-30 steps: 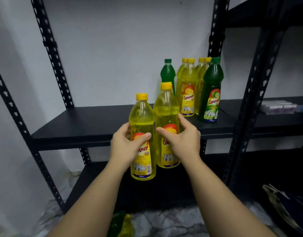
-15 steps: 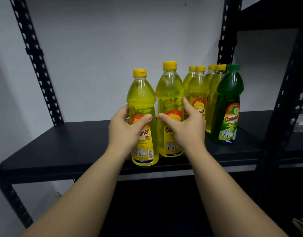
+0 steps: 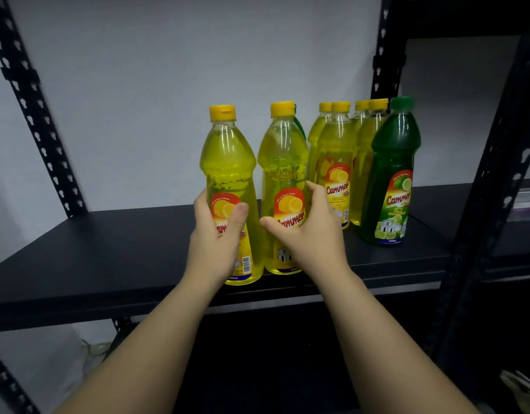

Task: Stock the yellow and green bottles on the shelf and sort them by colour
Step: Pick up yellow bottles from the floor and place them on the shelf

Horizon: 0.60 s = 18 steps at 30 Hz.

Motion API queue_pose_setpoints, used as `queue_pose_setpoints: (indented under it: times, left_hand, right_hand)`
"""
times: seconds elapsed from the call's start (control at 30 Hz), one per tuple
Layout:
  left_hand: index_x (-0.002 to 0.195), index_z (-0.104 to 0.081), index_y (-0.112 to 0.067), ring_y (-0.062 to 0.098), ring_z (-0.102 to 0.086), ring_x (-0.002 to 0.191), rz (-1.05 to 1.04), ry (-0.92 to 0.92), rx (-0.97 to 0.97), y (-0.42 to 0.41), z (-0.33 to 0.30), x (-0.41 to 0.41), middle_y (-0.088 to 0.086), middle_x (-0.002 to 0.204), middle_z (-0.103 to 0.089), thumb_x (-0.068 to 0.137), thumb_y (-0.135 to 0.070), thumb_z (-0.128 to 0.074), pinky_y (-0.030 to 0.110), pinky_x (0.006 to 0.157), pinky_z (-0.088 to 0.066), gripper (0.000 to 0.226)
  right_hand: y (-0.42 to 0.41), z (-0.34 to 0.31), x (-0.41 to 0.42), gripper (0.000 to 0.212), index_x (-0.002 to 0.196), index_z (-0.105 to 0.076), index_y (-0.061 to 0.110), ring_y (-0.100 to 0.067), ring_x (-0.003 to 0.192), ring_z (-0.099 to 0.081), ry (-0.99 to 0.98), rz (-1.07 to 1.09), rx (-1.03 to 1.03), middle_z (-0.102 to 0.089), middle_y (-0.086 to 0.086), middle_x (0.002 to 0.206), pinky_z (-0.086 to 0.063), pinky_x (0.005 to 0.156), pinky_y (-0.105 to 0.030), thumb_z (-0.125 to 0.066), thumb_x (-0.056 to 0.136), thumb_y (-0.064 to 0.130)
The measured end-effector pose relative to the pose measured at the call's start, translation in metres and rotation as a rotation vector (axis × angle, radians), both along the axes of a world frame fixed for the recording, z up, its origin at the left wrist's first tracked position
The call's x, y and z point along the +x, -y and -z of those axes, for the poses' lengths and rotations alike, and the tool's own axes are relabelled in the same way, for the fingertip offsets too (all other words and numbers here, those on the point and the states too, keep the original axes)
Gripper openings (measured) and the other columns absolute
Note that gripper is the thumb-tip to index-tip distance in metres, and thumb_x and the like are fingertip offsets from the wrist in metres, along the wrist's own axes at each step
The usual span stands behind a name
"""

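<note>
While my left hand (image 3: 216,243) grips one yellow bottle (image 3: 231,186) and my right hand (image 3: 310,234) wraps around the second yellow bottle (image 3: 283,174), both stand upright at the shelf's (image 3: 108,252) front edge, with four more yellows and a green bottle (image 3: 392,174) toward the right end.

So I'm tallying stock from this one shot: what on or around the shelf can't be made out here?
- Second green bottle, head view: only a sliver shows behind the yellow bottle in the right hand.
- Rear yellow bottles: overlapped by the front ones, so the exact count is unsure.
- Label of the yellow bottle in the left hand: partly covered by the fingers.
- Items on the right-hand shelf: blurred and cut off by the frame edge.
</note>
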<state>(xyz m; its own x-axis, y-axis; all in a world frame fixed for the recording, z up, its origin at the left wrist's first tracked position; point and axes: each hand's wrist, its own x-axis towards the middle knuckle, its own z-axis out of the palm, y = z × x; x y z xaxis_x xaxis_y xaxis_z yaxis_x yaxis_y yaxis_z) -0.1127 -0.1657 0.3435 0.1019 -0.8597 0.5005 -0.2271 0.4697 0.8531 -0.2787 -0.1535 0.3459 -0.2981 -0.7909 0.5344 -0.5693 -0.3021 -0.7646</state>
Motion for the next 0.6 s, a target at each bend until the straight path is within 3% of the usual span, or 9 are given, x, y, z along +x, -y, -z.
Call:
queue_pose_setpoints:
  times: [0.23,0.3,0.4,0.53,0.6]
  left_hand:
    - [0.154,-0.025,-0.038,0.006,-0.063,0.106,0.051,0.074,0.087,0.002,0.011,0.01,-0.017,0.121,-0.059,0.094,-0.042,-0.07,0.03,0.077,-0.058,0.075]
    - [0.154,-0.025,-0.038,0.007,-0.065,0.105,0.067,0.084,0.103,0.001,0.013,0.012,-0.016,0.121,-0.061,0.094,-0.044,-0.069,0.029,0.077,-0.058,0.075]
    - [0.152,-0.028,-0.036,0.008,-0.065,0.107,0.082,0.073,0.137,-0.003,0.014,0.012,-0.019,0.119,-0.061,0.094,-0.05,-0.064,0.02,0.072,-0.052,0.07]
    - [0.15,-0.031,-0.035,0.012,-0.064,0.11,0.101,0.031,0.187,-0.004,0.015,0.011,-0.016,0.122,-0.061,0.081,-0.065,-0.058,0.022,0.074,-0.05,0.079]
    - [0.146,-0.033,-0.036,0.011,-0.064,0.109,0.106,0.02,0.196,-0.006,0.015,0.011,-0.019,0.119,-0.061,0.08,-0.065,-0.058,0.023,0.074,-0.051,0.075]
  right_hand:
    - [-0.008,0.01,0.001,0.11,0.161,-0.02,0.028,-0.018,0.142,-0.039,-0.053,-0.001,0.053,-0.04,0.003,0.156,-0.043,0.107,-0.034,-0.088,0.077,0.047]
    - [-0.009,0.012,0.001,0.107,0.159,-0.022,0.028,-0.019,0.14,-0.043,-0.027,0.026,0.054,-0.043,0.002,0.153,-0.046,0.109,-0.037,-0.088,0.077,0.047]
    - [-0.01,0.015,-0.007,0.099,0.15,-0.028,0.028,-0.022,0.127,-0.054,0.024,0.083,0.073,-0.052,-0.001,0.142,-0.056,0.099,-0.043,-0.089,0.075,0.047]
    - [-0.008,0.013,-0.033,0.096,0.15,-0.031,0.022,-0.025,0.127,-0.052,-0.002,0.177,0.08,-0.051,-0.004,0.14,-0.055,0.099,-0.044,-0.089,0.076,0.044]
    - [-0.008,0.012,-0.047,0.096,0.15,-0.033,0.018,-0.025,0.128,-0.05,-0.031,0.232,0.072,-0.047,-0.005,0.14,-0.053,0.095,-0.039,-0.089,0.077,0.044]
